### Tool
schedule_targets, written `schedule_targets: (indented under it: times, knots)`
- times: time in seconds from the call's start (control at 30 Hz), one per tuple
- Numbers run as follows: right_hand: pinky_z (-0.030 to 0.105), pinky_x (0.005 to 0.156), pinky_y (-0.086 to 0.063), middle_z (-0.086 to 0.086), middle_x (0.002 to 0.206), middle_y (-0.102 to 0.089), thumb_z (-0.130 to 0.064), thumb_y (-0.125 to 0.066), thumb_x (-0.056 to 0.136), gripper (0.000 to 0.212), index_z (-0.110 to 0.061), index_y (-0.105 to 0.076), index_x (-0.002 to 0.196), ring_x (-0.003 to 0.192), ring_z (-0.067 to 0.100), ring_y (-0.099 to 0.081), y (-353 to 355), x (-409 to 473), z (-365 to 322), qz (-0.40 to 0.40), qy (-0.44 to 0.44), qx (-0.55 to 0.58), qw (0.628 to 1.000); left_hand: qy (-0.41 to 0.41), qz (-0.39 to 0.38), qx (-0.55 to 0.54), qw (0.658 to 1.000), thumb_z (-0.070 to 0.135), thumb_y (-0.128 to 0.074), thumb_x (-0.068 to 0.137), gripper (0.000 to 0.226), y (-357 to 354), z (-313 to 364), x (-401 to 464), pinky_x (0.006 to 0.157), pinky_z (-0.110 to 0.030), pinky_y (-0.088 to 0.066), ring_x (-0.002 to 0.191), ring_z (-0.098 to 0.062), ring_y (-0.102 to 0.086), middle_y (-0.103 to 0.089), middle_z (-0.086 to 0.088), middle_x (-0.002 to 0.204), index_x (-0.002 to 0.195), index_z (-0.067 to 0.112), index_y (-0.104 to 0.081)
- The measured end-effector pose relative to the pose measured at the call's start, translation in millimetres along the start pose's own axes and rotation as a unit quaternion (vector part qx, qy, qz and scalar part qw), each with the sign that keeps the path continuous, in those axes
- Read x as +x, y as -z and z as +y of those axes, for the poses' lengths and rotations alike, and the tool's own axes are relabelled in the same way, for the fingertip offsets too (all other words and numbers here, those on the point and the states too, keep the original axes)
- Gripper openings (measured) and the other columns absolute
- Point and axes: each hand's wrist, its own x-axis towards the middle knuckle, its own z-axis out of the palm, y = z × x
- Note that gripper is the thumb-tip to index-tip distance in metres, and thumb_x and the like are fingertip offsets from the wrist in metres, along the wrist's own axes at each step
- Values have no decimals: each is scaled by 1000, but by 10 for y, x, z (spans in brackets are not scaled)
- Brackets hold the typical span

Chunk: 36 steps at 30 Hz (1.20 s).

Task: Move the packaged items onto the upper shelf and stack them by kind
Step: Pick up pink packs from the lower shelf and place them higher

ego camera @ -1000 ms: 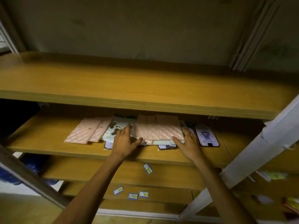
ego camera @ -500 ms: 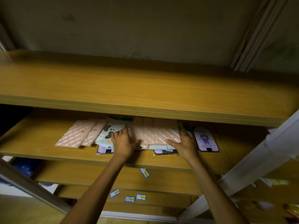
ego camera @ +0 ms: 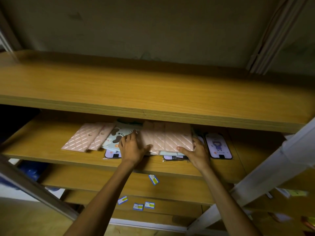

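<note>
A stack of pink quilted packages (ego camera: 167,138) lies on the second shelf (ego camera: 42,150), half hidden under the upper shelf (ego camera: 136,92). My left hand (ego camera: 132,147) grips its left edge, thumb on the near side. My right hand (ego camera: 196,151) grips its right near corner, thumb on top. Under the stack lie pale green packages and dark-edged phone-case packages. To the left lie two more pink quilted packages (ego camera: 86,138) and a pale package with brown paw prints (ego camera: 117,135). A purple phone-case package (ego camera: 218,145) lies to the right. The upper shelf holds nothing.
A white slanted post (ego camera: 265,171) crosses the right side. A grey diagonal bar (ego camera: 34,186) runs at the lower left. Small blue and yellow labels (ego camera: 154,179) lie on the lower shelves. Several small items lie at the lower right.
Both hands have closed in on the pink stack from its sides. The left thumb now lies against its near edge and the right thumb on its corner.
</note>
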Motion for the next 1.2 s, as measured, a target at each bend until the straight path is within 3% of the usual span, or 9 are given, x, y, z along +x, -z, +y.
schedule_targets:
  times: [0.23,0.37,0.6,0.7,0.8,0.9,1.07,1.2]
  knots:
    - [37,82,-57,-10,101,-70,-58,-78,59,61,-26,-61,109,93,5,-66,-1,20,50,-12,9,16,1000,29,21,-39,999,46,-72,78,82,60,-129,-47,107,-45,-26,133,-33,-30,-49,-14,139,144,14,-37]
    - [38,81,-57,-10,99,-70,-53,-80,59,58,-26,-62,108,92,6,-66,-6,21,61,-8,17,27,999,31,40,54,997,48,-69,80,79,136,-147,-89,101,-47,-32,125,-36,-44,-53,-16,132,140,9,-38]
    - [37,81,-58,-9,99,-71,-49,-82,61,56,-25,-62,108,91,6,-67,7,16,68,-15,15,40,999,48,-19,73,996,46,-69,78,73,227,-153,30,100,-43,-34,117,-39,-47,-55,-23,126,131,2,-45]
    - [37,82,-57,-9,100,-70,-40,-84,64,52,-24,-62,109,92,7,-66,23,3,41,-19,8,46,999,72,-40,26,996,48,-76,73,73,308,-195,37,98,-43,-41,114,-40,-50,-58,-24,119,124,1,-51]
    - [37,85,-57,-8,103,-70,-36,-85,64,54,-23,-61,110,95,7,-66,29,-11,8,-20,3,58,998,96,-69,-39,992,55,-83,60,79,376,-237,47,87,-41,-50,104,-35,-58,-63,-19,112,117,10,-54]
    - [36,87,-56,-9,105,-69,-33,-86,64,54,-24,-61,111,96,7,-65,34,-27,-24,-22,-2,67,998,98,-74,-71,990,51,-86,57,81,428,-241,31,81,-37,-50,100,-31,-59,-62,-16,113,117,8,-53]
    - [41,86,-56,-8,103,-71,-51,-83,55,65,-27,-61,111,96,9,-67,38,-38,-21,-26,-10,76,997,77,-39,-142,986,37,-90,58,83,451,-233,-38,81,-31,-44,107,-29,-59,-64,-12,120,124,10,-50]
    - [42,85,-57,-8,103,-70,-53,-82,53,67,-26,-62,111,95,10,-67,29,-30,-23,-21,-12,76,997,70,-34,-166,983,35,-89,60,86,460,-251,-40,87,-31,-44,114,-28,-56,-60,-12,126,132,10,-49]
